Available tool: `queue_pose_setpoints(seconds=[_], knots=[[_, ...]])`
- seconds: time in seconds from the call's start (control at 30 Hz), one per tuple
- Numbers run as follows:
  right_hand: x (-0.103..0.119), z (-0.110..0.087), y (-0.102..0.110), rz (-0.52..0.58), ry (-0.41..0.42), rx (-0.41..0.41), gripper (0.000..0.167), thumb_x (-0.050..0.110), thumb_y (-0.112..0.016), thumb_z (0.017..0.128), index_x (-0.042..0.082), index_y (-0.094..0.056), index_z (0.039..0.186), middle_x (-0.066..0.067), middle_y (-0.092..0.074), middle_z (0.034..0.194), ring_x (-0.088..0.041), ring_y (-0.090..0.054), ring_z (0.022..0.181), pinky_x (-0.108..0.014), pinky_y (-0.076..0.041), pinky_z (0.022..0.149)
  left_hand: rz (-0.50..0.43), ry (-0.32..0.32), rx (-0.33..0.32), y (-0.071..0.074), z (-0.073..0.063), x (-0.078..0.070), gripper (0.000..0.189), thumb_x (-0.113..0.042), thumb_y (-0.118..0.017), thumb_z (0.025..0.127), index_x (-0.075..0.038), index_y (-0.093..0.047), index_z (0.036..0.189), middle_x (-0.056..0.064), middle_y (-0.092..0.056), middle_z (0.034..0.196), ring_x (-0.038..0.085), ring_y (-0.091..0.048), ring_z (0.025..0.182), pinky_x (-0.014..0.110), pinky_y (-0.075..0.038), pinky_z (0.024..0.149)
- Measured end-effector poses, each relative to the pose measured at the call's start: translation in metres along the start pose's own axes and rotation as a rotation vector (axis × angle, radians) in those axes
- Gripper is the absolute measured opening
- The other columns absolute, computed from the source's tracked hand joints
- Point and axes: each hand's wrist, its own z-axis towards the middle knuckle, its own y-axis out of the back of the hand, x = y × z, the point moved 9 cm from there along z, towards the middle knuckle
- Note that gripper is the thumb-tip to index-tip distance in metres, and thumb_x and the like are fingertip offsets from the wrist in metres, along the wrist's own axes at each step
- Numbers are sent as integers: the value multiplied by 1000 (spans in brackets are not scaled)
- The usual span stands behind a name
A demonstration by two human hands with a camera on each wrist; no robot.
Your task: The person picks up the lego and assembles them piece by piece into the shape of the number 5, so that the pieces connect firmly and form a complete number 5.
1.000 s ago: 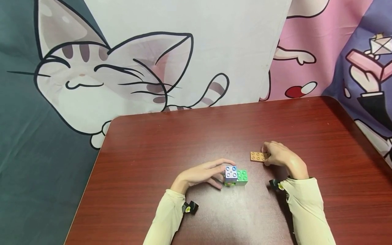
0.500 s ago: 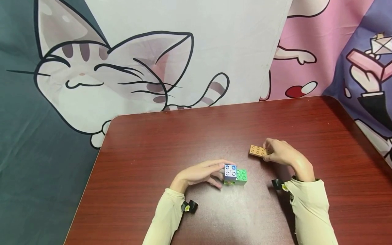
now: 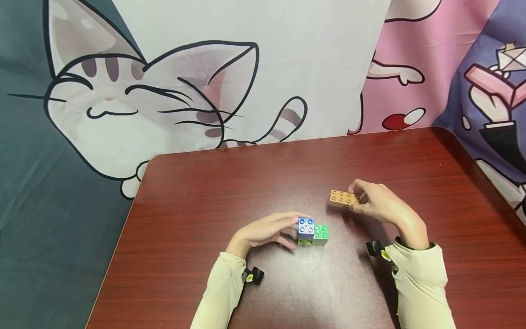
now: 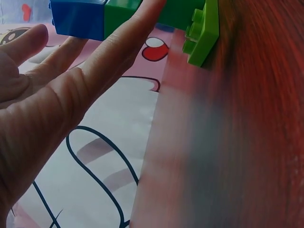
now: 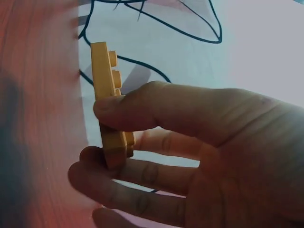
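Note:
My right hand pinches one end of a flat orange-tan building brick, with the thumb on one side and fingertips on the other. A shadow shows on the table below this brick. To the left stands a small stack of bricks: a blue brick on top, beside a green brick, and a light green brick at the bottom. The left hand reaches to the stack from the left, its fingers nearly straight. One finger lies behind the blue brick and another is right at its left side.
The bricks are on a reddish-brown wooden table with rounded far corners. Behind its far edge hangs a cloth backdrop with a cartoon cat. Each wrist carries a small black camera, such as the left camera.
The right hand has lifted the orange-tan brick off the table and moved it slightly away from the body and left. The left hand and the stack stay almost in place.

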Motion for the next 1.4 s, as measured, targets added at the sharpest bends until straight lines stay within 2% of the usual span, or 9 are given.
queue_pose_setpoints(seconds=[0.17, 0.4, 0.6, 0.8, 1.0, 1.1, 1.27, 1.4], knots=[[10, -2, 7, 54, 37, -58, 37, 6, -73, 75, -1, -54, 105, -11, -64, 89, -23, -62, 78, -44, -50, 71, -3, -5, -19, 5, -1, 0, 45, -27, -37, 102, -4, -38, 140, 16, -54, 121, 48, -45, 114, 57, -45, 84], [32, -5, 14, 134, 113, -112, 45, 4, -75, 75, 2, -51, 113, -13, -66, 94, -17, -64, 75, -41, -52, 69, -8, -22, -48, 10, -4, -3, 46, -29, -39, 101, -3, -38, 140, 16, -55, 120, 49, -45, 113, 59, -44, 84], [50, -8, 17, 158, 173, -152, 43, 0, -75, 74, 3, -54, 111, -15, -67, 99, -18, -66, 75, -35, -54, 68, -4, -34, -65, 14, -4, -5, 47, -31, -40, 101, -4, -39, 139, 14, -54, 120, 52, -43, 111, 60, -43, 83], [59, -8, 16, 145, 193, -165, 47, -2, -75, 72, 4, -55, 114, -14, -66, 103, -20, -68, 81, -35, -54, 66, -6, -40, -69, 16, -4, -6, 47, -32, -39, 101, -4, -41, 138, 16, -54, 120, 50, -45, 109, 60, -44, 82], [70, -10, 13, 123, 209, -156, 45, -1, -76, 71, 4, -58, 112, -11, -67, 100, -19, -67, 81, -35, -54, 67, -19, -25, -81, 17, -4, -4, 49, -33, -41, 100, -4, -39, 140, 14, -53, 121, 50, -44, 111, 60, -44, 82], [76, -11, 11, 122, 224, -145, 43, 0, -77, 71, 4, -60, 111, -8, -67, 99, -16, -66, 80, -32, -54, 66, -32, -16, -90, 17, -4, -3, 50, -32, -40, 100, -3, -36, 141, 16, -52, 123, 51, -43, 112, 59, -44, 83], [84, -12, 5, 134, 238, -109, 42, 1, -77, 72, 4, -60, 110, -7, -67, 98, -11, -65, 77, -27, -54, 66, -36, 1, -111, 17, -5, -3, 51, -31, -39, 101, -1, -33, 142, 19, -50, 126, 52, -42, 114, 59, -44, 83], [88, -12, 0, 150, 246, -75, 40, 2, -78, 72, 4, -61, 108, -7, -68, 96, -8, -64, 75, -28, -53, 64, -31, 5, -112, 17, -5, -3, 51, -30, -38, 101, 0, -32, 142, 21, -49, 128, 51, -41, 115, 58, -44, 84]])
